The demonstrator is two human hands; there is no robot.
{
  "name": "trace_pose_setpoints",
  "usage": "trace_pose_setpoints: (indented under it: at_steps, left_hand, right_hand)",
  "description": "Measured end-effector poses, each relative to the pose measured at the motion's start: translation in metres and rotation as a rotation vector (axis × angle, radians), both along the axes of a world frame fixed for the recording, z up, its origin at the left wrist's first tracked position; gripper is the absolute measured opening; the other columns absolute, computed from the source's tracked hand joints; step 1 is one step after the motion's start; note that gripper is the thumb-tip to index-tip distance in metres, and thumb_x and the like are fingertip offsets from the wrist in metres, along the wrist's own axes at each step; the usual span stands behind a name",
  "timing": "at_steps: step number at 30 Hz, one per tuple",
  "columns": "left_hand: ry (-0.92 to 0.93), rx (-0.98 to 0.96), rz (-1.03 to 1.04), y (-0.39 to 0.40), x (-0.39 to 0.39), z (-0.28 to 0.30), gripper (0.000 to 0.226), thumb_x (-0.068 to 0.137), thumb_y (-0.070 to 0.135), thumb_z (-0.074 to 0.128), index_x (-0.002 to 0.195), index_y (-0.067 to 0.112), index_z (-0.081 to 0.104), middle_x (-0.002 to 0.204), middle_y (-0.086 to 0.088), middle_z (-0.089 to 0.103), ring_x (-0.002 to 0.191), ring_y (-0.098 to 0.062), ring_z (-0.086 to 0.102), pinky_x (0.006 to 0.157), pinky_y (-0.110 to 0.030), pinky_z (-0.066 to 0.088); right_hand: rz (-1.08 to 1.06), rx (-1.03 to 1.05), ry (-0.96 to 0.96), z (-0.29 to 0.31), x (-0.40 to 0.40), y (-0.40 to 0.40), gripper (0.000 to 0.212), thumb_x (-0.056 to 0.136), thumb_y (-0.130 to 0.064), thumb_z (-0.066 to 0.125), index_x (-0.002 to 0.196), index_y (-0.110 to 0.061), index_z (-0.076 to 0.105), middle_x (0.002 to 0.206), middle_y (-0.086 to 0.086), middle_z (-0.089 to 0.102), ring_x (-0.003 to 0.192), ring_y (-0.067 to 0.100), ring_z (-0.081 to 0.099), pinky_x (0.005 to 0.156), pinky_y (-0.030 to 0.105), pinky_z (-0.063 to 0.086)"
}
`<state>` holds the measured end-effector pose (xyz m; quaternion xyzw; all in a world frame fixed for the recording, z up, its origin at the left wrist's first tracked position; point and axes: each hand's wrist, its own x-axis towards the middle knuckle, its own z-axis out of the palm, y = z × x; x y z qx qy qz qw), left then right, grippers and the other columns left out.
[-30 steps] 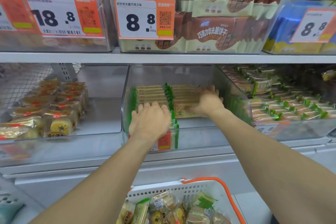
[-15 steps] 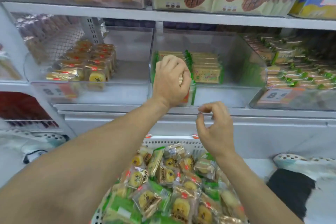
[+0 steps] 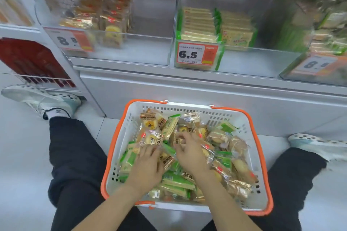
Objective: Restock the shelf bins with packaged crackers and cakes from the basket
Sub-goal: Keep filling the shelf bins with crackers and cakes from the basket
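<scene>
1. Step in hand: pick phase. Both hands are down in the white perforated plastic basket with orange rim and handles (image 3: 242, 124) at 6 o'clock, sorting through the loose clear-wrapped crackers and cakes (image 3: 221, 157) heaped inside.
2. Left hand (image 3: 148, 167): lies flat on the pile at about 7 o'clock of the basket's middle, fingers fairly straight and spread over the green-and-cream flat cracker packs (image 3: 129, 161). Grip reads wide; it presses or touches packs, nothing clearly enclosed.
3. Right hand (image 3: 189, 154): at basket centre, fingers curled down into the wrappers. Whether the grip has closed on a pack — cannot tell, the fingertips are blurred and buried.
4. Targets: clear acrylic centre shelf bin with the orange 6.5 price tag (image 3: 262, 62) at 12 o'clock holds two rows of matching green-edged cracker packs at its back, front part free. Clear acrylic left shelf bin (image 3: 131, 56) at 11 o'clock holds golden cake packs.
5. Next move, my read: close on several same-type packs, lift clear of the heap, carry them up to the matching bin, stack them aligned behind the front wall.
6. Risk: slippery film, neighbouring packs may drag out.
</scene>
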<state>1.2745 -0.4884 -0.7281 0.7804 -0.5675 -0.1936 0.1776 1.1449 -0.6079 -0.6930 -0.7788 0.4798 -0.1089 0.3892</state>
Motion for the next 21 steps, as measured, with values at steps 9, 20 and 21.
trace_pose_setpoints:
  at_steps: [9, 20, 21]
  left_hand:
    - [0.086, -0.038, 0.102, 0.010, -0.005, -0.012, 0.045, 0.096, 0.036, 0.044, 0.140, 0.038, 0.049, 0.149, 0.014, 0.040, 0.148, -0.012, 0.021, 0.122, -0.041, 0.022]
    - [0.170, -0.085, 0.196, 0.011, -0.005, -0.005, 0.046, 0.090, 0.030, 0.049, 0.135, 0.030, 0.057, 0.140, 0.014, 0.049, 0.142, -0.010, 0.031, 0.122, -0.040, 0.023]
    - [0.181, -0.130, 0.226, 0.011, -0.004, -0.003, 0.042, 0.088, 0.027, 0.050, 0.129, 0.028, 0.061, 0.131, 0.014, 0.053, 0.135, -0.009, 0.038, 0.118, -0.040, 0.030]
  right_hand:
    - [0.182, 0.168, 0.277, -0.050, 0.058, -0.053, 0.070, 0.093, -0.009, 0.054, 0.151, -0.041, 0.035, 0.149, 0.014, 0.049, 0.075, 0.010, 0.046, 0.085, 0.043, 0.058]
    - [-0.205, 0.011, -0.098, -0.033, 0.040, -0.009, 0.041, 0.091, -0.021, 0.066, 0.132, -0.023, 0.064, 0.110, 0.006, 0.062, 0.085, 0.011, 0.058, 0.090, 0.027, 0.052]
    - [-0.225, 0.006, -0.150, -0.024, 0.037, 0.001, 0.039, 0.092, -0.020, 0.067, 0.131, -0.025, 0.065, 0.110, 0.003, 0.062, 0.089, 0.009, 0.060, 0.085, 0.017, 0.049]
